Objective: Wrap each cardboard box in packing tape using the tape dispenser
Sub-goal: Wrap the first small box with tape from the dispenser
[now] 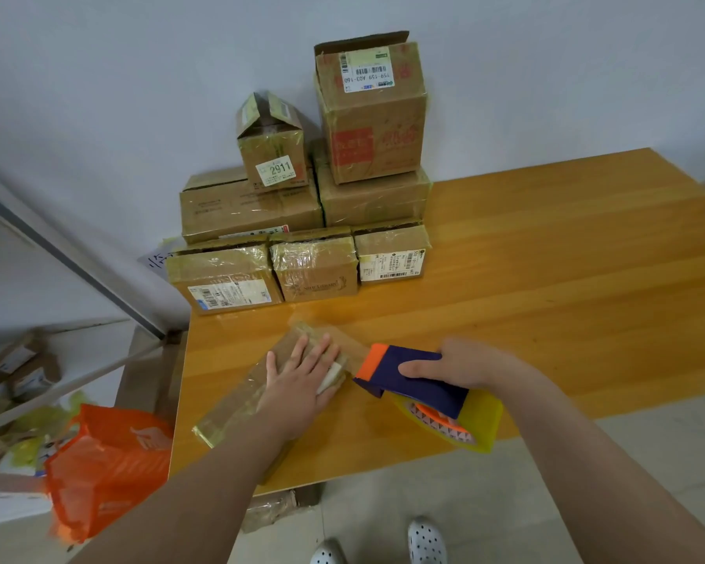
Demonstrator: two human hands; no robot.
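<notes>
A flat, long cardboard box [237, 400] covered in shiny tape lies on the wooden table [546, 278] near its front left corner. My left hand [302, 380] presses flat on top of it with straight fingers. Just to the right, my right hand [465, 366] grips the tape dispenser [420, 380], a dark blue body with an orange tip and a yellow tape roll. A strip of tape runs from the dispenser's orange end to the box's far end.
Several taped cardboard boxes [314, 221] are stacked against the wall at the table's back left. An orange plastic bag [106, 453] hangs off the table's left side. Scrap tape and boxes lie on the floor at left. My white shoes [424, 539] show below the table edge.
</notes>
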